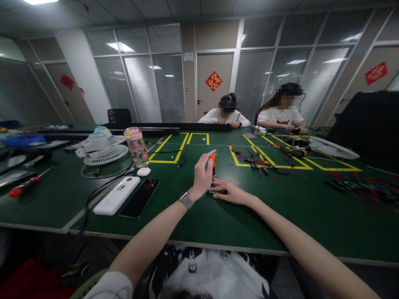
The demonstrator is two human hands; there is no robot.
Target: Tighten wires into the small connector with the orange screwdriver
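An orange-and-black screwdriver (214,165) stands upright in my left hand (203,174), whose palm and fingers lean around its handle. Its thin shaft points down at a small dark circuit board (220,192) on the green table. My right hand (233,192) lies low against the table, with its fingers on both sides of the board, holding it down. The board is partly covered by those fingers, so the spot under the screwdriver tip is too small to make out.
Left of my arms lie a black phone (141,198), a white power bank (117,196) and a pink-lidded bottle (136,147). White fans (106,149) stand beyond. Wired boards (260,160) and a wire bundle (368,187) lie to the right. Two people sit across the table.
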